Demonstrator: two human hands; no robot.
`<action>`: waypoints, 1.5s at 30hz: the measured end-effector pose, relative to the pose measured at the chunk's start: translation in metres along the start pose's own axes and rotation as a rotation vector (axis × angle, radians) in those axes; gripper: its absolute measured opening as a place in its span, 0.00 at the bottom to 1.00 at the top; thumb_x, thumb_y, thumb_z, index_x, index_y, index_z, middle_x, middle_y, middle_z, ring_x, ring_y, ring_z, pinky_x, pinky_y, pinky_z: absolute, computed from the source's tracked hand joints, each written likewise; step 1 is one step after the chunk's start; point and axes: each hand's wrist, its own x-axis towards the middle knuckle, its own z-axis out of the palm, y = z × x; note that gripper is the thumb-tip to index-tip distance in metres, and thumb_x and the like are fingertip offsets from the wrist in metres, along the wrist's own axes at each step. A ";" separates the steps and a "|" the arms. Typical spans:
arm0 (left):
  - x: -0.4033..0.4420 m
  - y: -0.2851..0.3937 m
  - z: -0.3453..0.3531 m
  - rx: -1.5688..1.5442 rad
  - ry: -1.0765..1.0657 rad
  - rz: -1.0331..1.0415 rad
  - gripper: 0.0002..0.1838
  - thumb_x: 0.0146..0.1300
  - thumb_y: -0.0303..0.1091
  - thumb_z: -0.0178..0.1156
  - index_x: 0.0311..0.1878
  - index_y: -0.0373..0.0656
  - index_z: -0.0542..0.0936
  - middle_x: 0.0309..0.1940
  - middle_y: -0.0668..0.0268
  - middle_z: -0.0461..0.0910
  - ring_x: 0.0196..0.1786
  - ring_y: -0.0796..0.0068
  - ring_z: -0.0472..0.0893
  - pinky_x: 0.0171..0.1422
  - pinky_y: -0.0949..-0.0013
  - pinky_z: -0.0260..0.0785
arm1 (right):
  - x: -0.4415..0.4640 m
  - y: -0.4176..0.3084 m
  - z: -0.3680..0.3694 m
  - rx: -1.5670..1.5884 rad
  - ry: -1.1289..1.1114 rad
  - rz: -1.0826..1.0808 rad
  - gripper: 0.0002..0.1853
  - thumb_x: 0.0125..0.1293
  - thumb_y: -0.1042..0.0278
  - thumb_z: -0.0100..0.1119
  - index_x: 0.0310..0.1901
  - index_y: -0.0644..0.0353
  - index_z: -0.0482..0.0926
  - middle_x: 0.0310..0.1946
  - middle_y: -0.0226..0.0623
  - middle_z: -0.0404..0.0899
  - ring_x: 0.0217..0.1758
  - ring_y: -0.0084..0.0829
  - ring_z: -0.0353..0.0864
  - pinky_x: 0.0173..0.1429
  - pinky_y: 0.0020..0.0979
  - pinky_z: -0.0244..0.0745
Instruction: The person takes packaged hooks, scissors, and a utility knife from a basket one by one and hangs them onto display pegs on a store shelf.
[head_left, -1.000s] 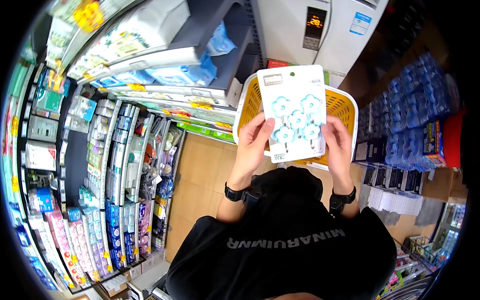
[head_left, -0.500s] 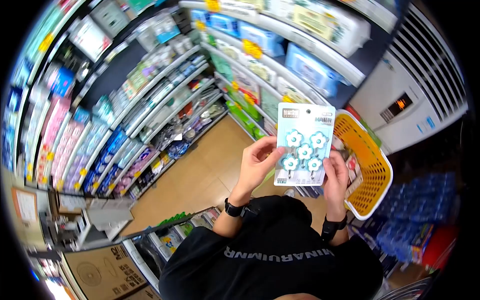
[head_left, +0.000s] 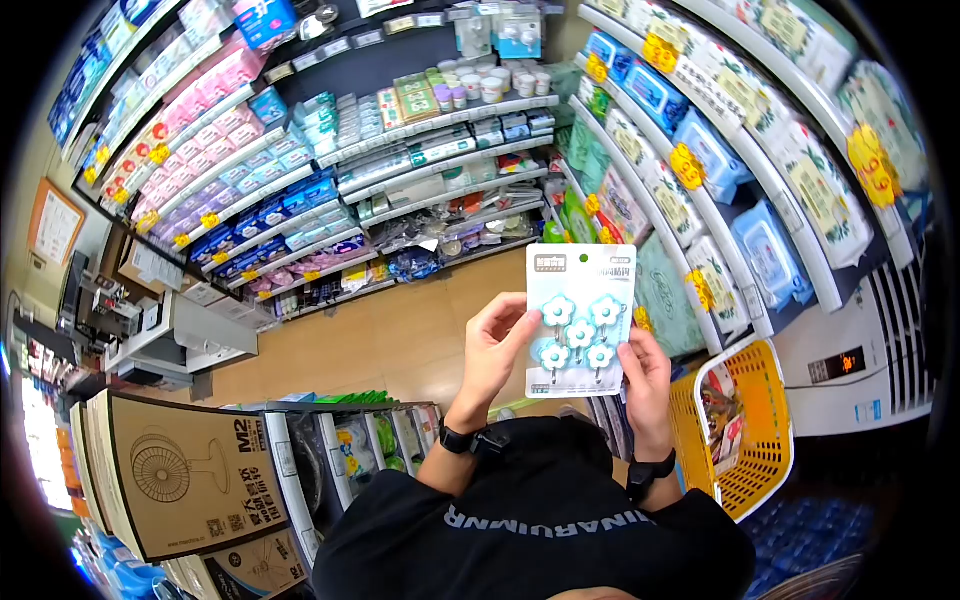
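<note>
A blister card of flower-shaped hooks (head_left: 580, 375) is held upright between my two hands, its printed front facing me. Several white and light-blue flowers with small metal hooks show under the clear plastic. My left hand (head_left: 496, 345) pinches the card's left edge, thumb on the front. At the lower right edge, my right hand (head_left: 645, 372) grips it, thumb also in front. The fingers behind the card are partly hidden. Both wrists wear black bands. Just right of my right hand is a yellow basket (head_left: 765, 425) with a white rim and some packages inside.
Shelves of packaged goods (head_left: 450, 140) curve along the far side, with wipes packs (head_left: 770, 255) on the right shelves. A white appliance with a lit display (head_left: 838, 366) stands behind the basket. Fan cartons (head_left: 185, 475) are stacked at lower left. Tan floor (head_left: 330, 340) lies between the shelves.
The view has turned right, so the shelves appear shifted left and the fan cartons show more fully. Both hands still hold the card, now slightly lower and further left in view.
</note>
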 end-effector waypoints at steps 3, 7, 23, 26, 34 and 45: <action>0.003 0.008 -0.016 -0.007 0.062 0.003 0.10 0.70 0.26 0.61 0.52 0.34 0.80 0.45 0.67 0.84 0.49 0.82 0.80 0.57 0.75 0.71 | 0.011 0.005 0.013 -0.022 -0.055 0.029 0.08 0.74 0.75 0.53 0.50 0.67 0.77 0.42 0.34 0.84 0.44 0.17 0.80 0.51 0.21 0.71; 0.013 0.009 -0.031 -0.001 0.136 0.013 0.10 0.71 0.26 0.61 0.52 0.33 0.80 0.46 0.66 0.84 0.49 0.81 0.80 0.58 0.74 0.71 | 0.033 0.015 0.022 -0.027 -0.125 0.058 0.09 0.73 0.77 0.53 0.51 0.69 0.77 0.43 0.36 0.84 0.45 0.19 0.81 0.52 0.22 0.72; 0.165 -0.001 -0.065 0.112 0.309 0.073 0.11 0.71 0.26 0.60 0.54 0.33 0.79 0.48 0.63 0.84 0.51 0.80 0.81 0.58 0.74 0.71 | 0.231 0.046 0.044 0.028 -0.376 0.089 0.08 0.72 0.76 0.56 0.49 0.68 0.78 0.41 0.33 0.84 0.43 0.17 0.79 0.49 0.20 0.72; 0.205 -0.006 -0.068 0.119 0.296 0.083 0.10 0.71 0.26 0.60 0.52 0.34 0.79 0.48 0.64 0.84 0.50 0.81 0.80 0.58 0.75 0.71 | 0.273 0.047 0.041 0.035 -0.368 0.090 0.06 0.73 0.76 0.55 0.47 0.67 0.77 0.40 0.32 0.83 0.42 0.15 0.78 0.49 0.19 0.71; 0.287 -0.028 -0.076 0.111 0.353 0.090 0.08 0.71 0.26 0.60 0.50 0.34 0.79 0.46 0.64 0.84 0.48 0.83 0.80 0.55 0.78 0.71 | 0.367 0.059 0.036 -0.089 -0.424 0.051 0.06 0.74 0.75 0.55 0.47 0.66 0.77 0.38 0.29 0.81 0.42 0.15 0.76 0.49 0.19 0.70; 0.357 -0.045 -0.126 0.108 0.388 0.058 0.08 0.72 0.26 0.60 0.51 0.35 0.78 0.45 0.66 0.84 0.48 0.84 0.80 0.54 0.79 0.71 | 0.455 0.078 0.089 -0.045 -0.436 0.051 0.12 0.75 0.74 0.53 0.55 0.69 0.72 0.44 0.38 0.84 0.46 0.18 0.80 0.51 0.21 0.72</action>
